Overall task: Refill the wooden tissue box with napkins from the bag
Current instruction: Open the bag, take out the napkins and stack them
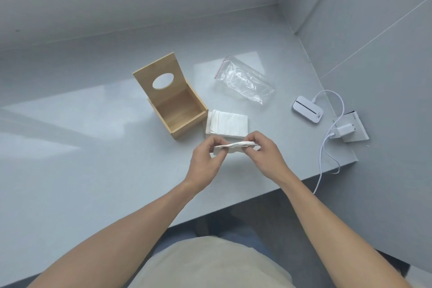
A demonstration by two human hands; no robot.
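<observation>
White napkins [236, 145], a thin stack with its long axis running hand to hand, were pinched closed between left hand [207, 159] and right hand [264, 151] above the counter [93, 147], the open wooden tissue box [173, 100] lying ahead-left, nearer the left hand.

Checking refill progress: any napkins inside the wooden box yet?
No, the wooden box stands open and bare inside, while the napkin stack lies on the table beside it.
</observation>
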